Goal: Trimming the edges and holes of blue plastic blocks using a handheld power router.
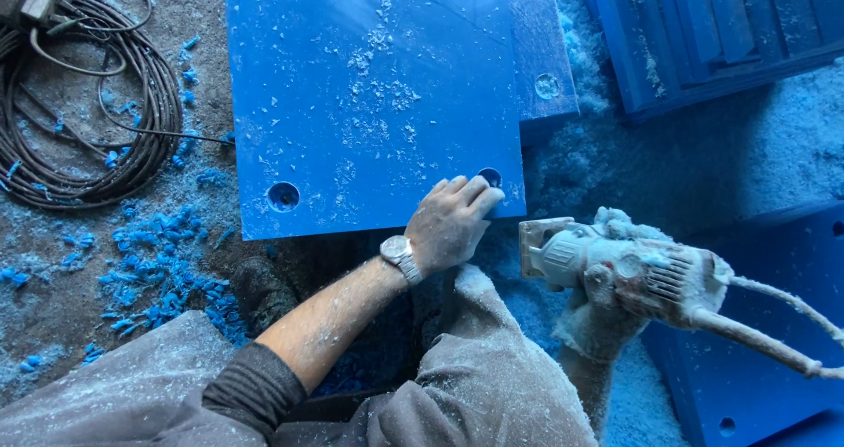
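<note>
A large blue plastic slab (369, 87) lies on the floor, dusted with pale shavings, with a round hole (283, 196) near its front left corner and another hole (491, 176) near the front right. My left hand (450, 218), with a wristwatch, rests on the slab's front right corner, fingertips beside that second hole. My right hand (598, 324), coated in dust, grips a dust-covered power tool (624, 267) held off the slab's right edge, its cord trailing right.
A coil of dark cable (88, 113) lies at the left among blue chips (158, 262). More blue slabs sit at the top right (703, 34) and lower right (756, 385). Pale shavings pile up on the right. My shoe (259, 293) stands below the slab.
</note>
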